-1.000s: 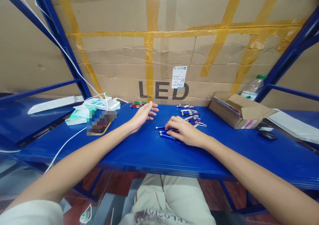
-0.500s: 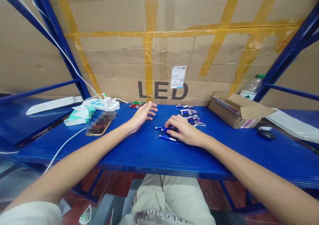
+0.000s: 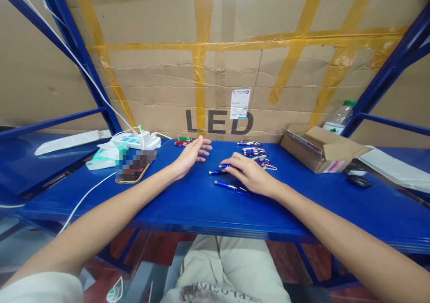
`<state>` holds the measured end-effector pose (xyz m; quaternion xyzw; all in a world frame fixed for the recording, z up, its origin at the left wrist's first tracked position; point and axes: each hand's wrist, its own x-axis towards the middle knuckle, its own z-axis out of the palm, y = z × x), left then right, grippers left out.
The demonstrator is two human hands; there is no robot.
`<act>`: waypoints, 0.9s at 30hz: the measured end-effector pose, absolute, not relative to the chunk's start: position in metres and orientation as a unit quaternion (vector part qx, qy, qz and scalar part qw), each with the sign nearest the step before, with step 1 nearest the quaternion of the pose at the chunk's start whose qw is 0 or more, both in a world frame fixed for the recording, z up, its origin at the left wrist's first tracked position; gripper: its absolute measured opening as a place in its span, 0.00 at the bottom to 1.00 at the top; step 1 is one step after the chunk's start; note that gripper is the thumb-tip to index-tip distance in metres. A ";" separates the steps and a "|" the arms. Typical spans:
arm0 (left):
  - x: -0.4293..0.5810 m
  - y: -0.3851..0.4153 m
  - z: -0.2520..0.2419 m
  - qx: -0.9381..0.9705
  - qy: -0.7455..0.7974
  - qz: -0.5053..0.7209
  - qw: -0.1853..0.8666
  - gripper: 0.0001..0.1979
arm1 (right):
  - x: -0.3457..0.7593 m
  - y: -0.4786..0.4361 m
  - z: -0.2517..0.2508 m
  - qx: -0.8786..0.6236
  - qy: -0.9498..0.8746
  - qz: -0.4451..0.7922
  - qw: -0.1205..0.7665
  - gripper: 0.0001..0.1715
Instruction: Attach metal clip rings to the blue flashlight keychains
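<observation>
My left hand [image 3: 193,156] rests on its edge on the blue table, fingers apart and holding nothing. Just behind it lie red and green pen-like items [image 3: 184,141]. My right hand [image 3: 247,172] has its fingertips around a blue pen-like item [image 3: 225,165], whose rear part is hidden under the hand. Another blue one [image 3: 217,172] lies by its fingertips, and a third [image 3: 225,185] with a clip lies nearer the table's front edge. Behind the right hand are several dark blue and purple ones [image 3: 254,152] with metal clips.
On the left are a phone [image 3: 134,174], a white power strip [image 3: 129,139] with cables and a plastic packet [image 3: 104,156]. An open cardboard box [image 3: 307,153], a black mouse [image 3: 359,181] and a bottle [image 3: 342,115] stand right. A large carton [image 3: 161,79] closes off the back.
My right hand has shifted slightly, and the blue item at its fingertips has moved back, away from the one in front. My left hand has stayed in place.
</observation>
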<state>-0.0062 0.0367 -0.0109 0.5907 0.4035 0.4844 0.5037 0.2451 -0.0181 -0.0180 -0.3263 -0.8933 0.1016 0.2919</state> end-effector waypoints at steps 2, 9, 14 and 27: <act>-0.006 0.036 -0.010 0.589 0.403 0.486 0.505 0.27 | 0.244 -0.019 -0.017 -0.328 -0.889 0.110 0.301 0.16; -0.006 0.034 -0.008 0.581 0.404 0.487 0.512 0.27 | 0.243 -0.024 -0.013 -0.354 -0.878 0.155 0.284 0.11; -0.006 0.035 -0.009 0.580 0.402 0.490 0.511 0.28 | 0.243 -0.024 -0.013 -0.344 -0.882 0.142 0.289 0.08; -0.005 0.036 -0.010 0.581 0.407 0.482 0.514 0.28 | 0.243 -0.021 -0.018 -0.350 -0.885 0.120 0.281 0.21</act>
